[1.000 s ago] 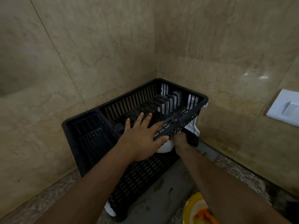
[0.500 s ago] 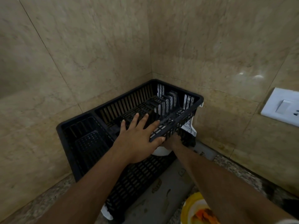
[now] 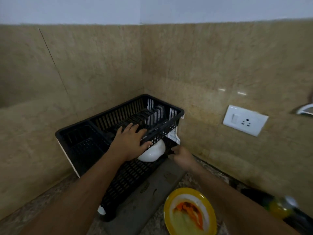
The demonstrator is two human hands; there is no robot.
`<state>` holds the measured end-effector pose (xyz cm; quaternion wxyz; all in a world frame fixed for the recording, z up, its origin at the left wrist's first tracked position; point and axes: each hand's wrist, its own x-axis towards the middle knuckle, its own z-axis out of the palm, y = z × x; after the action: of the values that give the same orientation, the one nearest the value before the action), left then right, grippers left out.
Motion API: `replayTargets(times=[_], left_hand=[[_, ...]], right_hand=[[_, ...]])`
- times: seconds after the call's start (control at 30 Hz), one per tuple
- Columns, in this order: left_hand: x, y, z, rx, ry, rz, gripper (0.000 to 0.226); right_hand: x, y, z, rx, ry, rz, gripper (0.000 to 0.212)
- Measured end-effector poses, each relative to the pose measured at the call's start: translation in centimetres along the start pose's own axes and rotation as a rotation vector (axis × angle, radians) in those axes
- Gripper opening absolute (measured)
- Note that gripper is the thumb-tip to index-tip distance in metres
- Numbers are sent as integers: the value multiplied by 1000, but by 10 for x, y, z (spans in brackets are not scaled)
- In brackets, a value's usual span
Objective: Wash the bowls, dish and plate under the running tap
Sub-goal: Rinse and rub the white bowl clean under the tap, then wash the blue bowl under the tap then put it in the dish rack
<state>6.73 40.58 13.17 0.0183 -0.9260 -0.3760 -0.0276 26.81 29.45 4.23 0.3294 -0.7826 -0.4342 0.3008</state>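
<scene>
Left hand [image 3: 130, 143] lies flat with fingers spread on the front rim of the black slatted plastic dish rack [image 3: 105, 133] in the counter [image 3: 30, 216] corner. A white glossy ceramic bowl [image 3: 153, 152] sits upside down under that upper tier. Right hand [image 3: 183, 157] is just beside the bowl, can't tell its grip. A yellow-rimmed dirty plate [image 3: 189, 212] sits near the front.

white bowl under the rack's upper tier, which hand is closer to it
Left. The left hand rests on the black rack's front edge, right above the white bowl and overlapping it in view. The right hand sits off to the bowl's right, apart from it.
</scene>
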Motion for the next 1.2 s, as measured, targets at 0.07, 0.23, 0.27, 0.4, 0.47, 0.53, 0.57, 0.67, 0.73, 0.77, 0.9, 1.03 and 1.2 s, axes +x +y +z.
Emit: replayTargets(times=[0.07,0.23,0.27,0.4,0.47,0.53,0.57,0.67,0.73,0.77,0.9,1.03,1.2], left_hand=[[-12,7,-3,6,59,13,68],[-68,58,-1,-130,208,98,63],[-81,71,3,-217,204,72,56],[-134,131,24,-429,45,17,39],[-162,161,35,-497,-31,-4,42],[-188,190,46,-595,-65,-35,51],[-199,205,52,-639,-88,-31,52],[-220,244,72,-650,-193,-5,38],[-224,268,82,-677,-251,4,36],[-225,281,86,-703,-275,9,37],[-218,321,102,-752,-348,36,41],[-204,339,119,-695,-363,24,43],[-184,350,138,-693,-387,64,35]], right_hand=[[-34,0,-12,39,61,7,31],[-112,22,-37,117,124,10,15],[-131,26,-42,133,128,3,14],[-204,57,-63,176,153,13,18],[-241,76,-72,203,165,30,16],[-276,96,-82,222,170,62,15],[-293,104,-87,240,171,89,15],[-331,138,-100,248,191,183,20],[-348,163,-106,182,251,230,22],[-356,173,-109,130,294,250,24],[-377,206,-111,-31,355,380,41],[-386,230,-99,-49,292,492,56],[-385,230,-80,-12,285,478,17]])
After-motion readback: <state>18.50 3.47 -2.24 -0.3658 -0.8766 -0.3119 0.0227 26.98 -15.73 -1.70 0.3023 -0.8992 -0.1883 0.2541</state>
